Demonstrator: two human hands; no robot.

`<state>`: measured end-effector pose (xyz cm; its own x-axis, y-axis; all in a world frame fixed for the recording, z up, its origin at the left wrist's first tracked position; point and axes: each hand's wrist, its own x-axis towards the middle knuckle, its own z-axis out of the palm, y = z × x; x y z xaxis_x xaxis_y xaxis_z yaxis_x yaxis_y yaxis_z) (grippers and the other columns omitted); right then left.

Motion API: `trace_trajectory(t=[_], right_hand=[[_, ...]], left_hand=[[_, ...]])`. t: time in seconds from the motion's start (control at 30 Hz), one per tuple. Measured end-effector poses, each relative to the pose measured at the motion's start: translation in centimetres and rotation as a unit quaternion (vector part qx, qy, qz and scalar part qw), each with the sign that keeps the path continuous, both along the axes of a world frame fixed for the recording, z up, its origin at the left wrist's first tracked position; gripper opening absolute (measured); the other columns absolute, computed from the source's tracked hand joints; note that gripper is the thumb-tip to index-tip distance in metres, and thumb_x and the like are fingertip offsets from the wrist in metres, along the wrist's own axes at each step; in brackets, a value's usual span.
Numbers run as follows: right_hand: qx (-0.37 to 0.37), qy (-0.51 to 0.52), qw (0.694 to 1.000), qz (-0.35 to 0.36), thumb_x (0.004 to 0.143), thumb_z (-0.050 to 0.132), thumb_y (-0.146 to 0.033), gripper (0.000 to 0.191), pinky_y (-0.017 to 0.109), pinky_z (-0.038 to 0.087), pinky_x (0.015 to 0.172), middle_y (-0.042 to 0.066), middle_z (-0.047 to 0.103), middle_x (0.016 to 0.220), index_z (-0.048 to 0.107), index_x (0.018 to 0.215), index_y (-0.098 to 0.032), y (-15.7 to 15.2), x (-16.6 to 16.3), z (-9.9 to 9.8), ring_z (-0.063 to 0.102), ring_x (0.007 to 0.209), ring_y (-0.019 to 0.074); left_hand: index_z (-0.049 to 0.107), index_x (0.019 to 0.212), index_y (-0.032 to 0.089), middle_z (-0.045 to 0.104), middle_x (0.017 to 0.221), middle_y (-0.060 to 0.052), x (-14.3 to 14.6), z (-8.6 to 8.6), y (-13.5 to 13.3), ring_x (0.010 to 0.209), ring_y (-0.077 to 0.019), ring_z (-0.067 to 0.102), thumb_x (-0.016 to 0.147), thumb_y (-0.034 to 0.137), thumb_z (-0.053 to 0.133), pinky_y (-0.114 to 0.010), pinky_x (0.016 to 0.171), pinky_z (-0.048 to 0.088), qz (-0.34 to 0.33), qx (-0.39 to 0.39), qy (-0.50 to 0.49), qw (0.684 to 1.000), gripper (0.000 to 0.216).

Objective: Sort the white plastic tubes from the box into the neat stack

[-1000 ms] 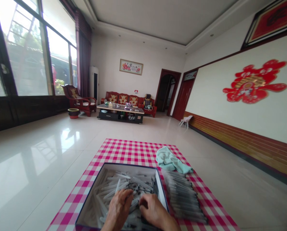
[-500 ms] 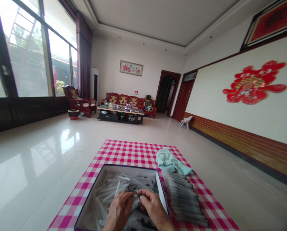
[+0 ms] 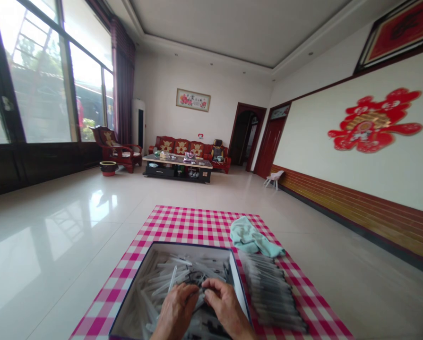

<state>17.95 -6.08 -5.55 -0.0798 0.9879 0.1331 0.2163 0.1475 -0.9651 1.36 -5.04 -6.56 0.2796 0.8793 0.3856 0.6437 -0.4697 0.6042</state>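
Both my hands are over an open box (image 3: 240,278) with a dark blue rim, full of loose clear plastic pen barrels (image 3: 161,278) and black pen parts. My left hand (image 3: 177,306) is closed in a pinch, its fingertips at a small black pen part. Facing it, almost touching, my right hand (image 3: 227,302) pinches at the same spot with thumb and forefinger. The fingers largely cover the small part, so its exact shape is hidden. To the right of the box, a row of pens (image 3: 273,293) with dark ends lies side by side, somewhat blurred.
A pink-and-white checked tablecloth (image 3: 193,224) lies under the box. Beyond the pens is a crumpled mint-green cloth (image 3: 250,236). Farther off stand a low coffee table (image 3: 177,170), a red wooden sofa (image 3: 183,146), an armchair (image 3: 114,148) and a small stool (image 3: 274,178).
Hardly anything differs. My fingertips have shifted very slightly around the small part, while the box, the pens and the cloth stay where they were.
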Motion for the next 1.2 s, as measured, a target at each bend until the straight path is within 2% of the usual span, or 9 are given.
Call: trace_trajectory(t=[0.2, 0.33, 0.43, 0.57, 0.7, 0.87, 0.97, 1.07, 1.2], right_hand=[[0.069, -0.087, 0.993, -0.024, 0.077, 0.054, -0.019, 0.019, 0.028, 0.047, 0.075, 0.005, 0.067, 0.084, 0.070, 0.086, -0.018, -0.2, -0.3, 0.5, 0.063, 0.080, 0.0201], [0.043, -0.051, 0.998, -0.014, 0.078, 0.055, -0.021, 0.019, 0.028, 0.049, 0.072, 0.005, 0.068, 0.084, 0.066, 0.093, -0.018, -0.2, -0.3, 0.2, 0.064, 0.078, 0.0202], [0.008, -0.012, 1.000, -0.008, 0.079, 0.056, -0.027, 0.017, 0.028, 0.050, 0.067, 0.004, 0.067, 0.079, 0.063, 0.090, -0.017, -0.2, -0.1, -0.2, 0.063, 0.073, 0.0191], [-0.037, 0.025, 0.999, 0.006, 0.080, 0.057, -0.038, 0.024, 0.027, 0.050, 0.066, 0.004, 0.065, 0.081, 0.063, 0.090, -0.016, -0.1, 0.1, -0.6, 0.062, 0.072, 0.0181], [-0.010, -0.065, 0.998, -0.003, 0.086, 0.047, -0.048, 0.034, 0.024, 0.044, 0.059, 0.000, 0.060, 0.065, 0.059, 0.078, -0.017, -0.2, -0.1, -0.3, 0.057, 0.063, 0.0150], [0.053, -0.211, 0.973, -0.079, 0.090, 0.034, -0.051, 0.047, 0.025, 0.036, 0.054, 0.000, 0.054, 0.055, 0.050, 0.059, -0.020, -0.2, -0.9, 0.1, 0.049, 0.055, 0.0141], [0.059, -0.201, 0.974, -0.086, 0.091, 0.032, -0.051, 0.046, 0.025, 0.036, 0.055, 0.000, 0.055, 0.058, 0.050, 0.062, -0.020, -0.3, -1.0, 0.3, 0.050, 0.058, 0.0147], [0.068, -0.185, 0.979, -0.059, 0.091, 0.037, -0.044, 0.036, 0.023, 0.036, 0.058, -0.001, 0.055, 0.063, 0.051, 0.068, -0.020, -0.5, -0.7, 0.6, 0.051, 0.063, 0.0147], [0.087, -0.220, 0.970, -0.059, 0.090, 0.039, -0.037, 0.032, 0.024, 0.035, 0.060, 0.000, 0.056, 0.066, 0.051, 0.066, -0.020, -0.4, -0.6, 0.3, 0.051, 0.065, 0.0149]], left_hand=[[0.070, 0.085, 0.023, 0.069, 0.077, -0.003, 0.1, 0.0, -0.1, 0.076, -0.0197, 0.064, 0.085, 0.022, 0.049, -0.028, 0.067, 0.045, -0.006, -0.010, 0.018, 1.000, 0.021], [0.069, 0.087, 0.023, 0.068, 0.079, -0.004, 0.1, 0.0, -0.2, 0.078, -0.0200, 0.064, 0.085, 0.022, 0.047, -0.028, 0.068, 0.044, -0.005, -0.017, 0.013, 1.000, 0.022], [0.069, 0.085, 0.023, 0.067, 0.077, -0.004, 0.1, 0.1, -0.2, 0.076, -0.0193, 0.062, 0.086, 0.022, 0.046, -0.028, 0.067, 0.043, -0.003, -0.017, 0.012, 1.000, 0.023], [0.068, 0.078, 0.023, 0.065, 0.073, -0.002, 0.1, 0.3, -0.3, 0.072, -0.0174, 0.060, 0.085, 0.022, 0.045, -0.027, 0.066, 0.040, -0.011, -0.014, 0.008, 1.000, 0.024], [0.067, 0.075, 0.022, 0.064, 0.071, -0.002, 0.1, 0.7, -0.3, 0.071, -0.0169, 0.060, 0.086, 0.023, 0.043, -0.026, 0.065, 0.040, -0.020, -0.008, 0.018, 1.000, 0.027], [0.067, 0.079, 0.023, 0.067, 0.075, -0.002, 0.1, 0.6, -0.3, 0.075, -0.0182, 0.061, 0.085, 0.021, 0.045, -0.027, 0.067, 0.042, -0.017, 0.007, 0.045, 0.999, 0.023], [0.067, 0.077, 0.023, 0.067, 0.075, -0.002, 0.1, 0.4, -0.2, 0.074, -0.0181, 0.061, 0.085, 0.021, 0.047, -0.026, 0.066, 0.043, -0.018, 0.015, 0.049, 0.999, 0.022], [0.066, 0.074, 0.023, 0.067, 0.074, -0.002, 0.1, 0.3, -0.3, 0.075, -0.0180, 0.062, 0.085, 0.020, 0.046, -0.026, 0.066, 0.043, -0.018, 0.014, 0.054, 0.998, 0.022], [0.068, 0.079, 0.024, 0.068, 0.076, -0.002, 0.2, 0.6, -0.4, 0.077, -0.0188, 0.062, 0.084, 0.020, 0.048, -0.027, 0.068, 0.044, -0.022, 0.000, 0.051, 0.998, 0.021]])
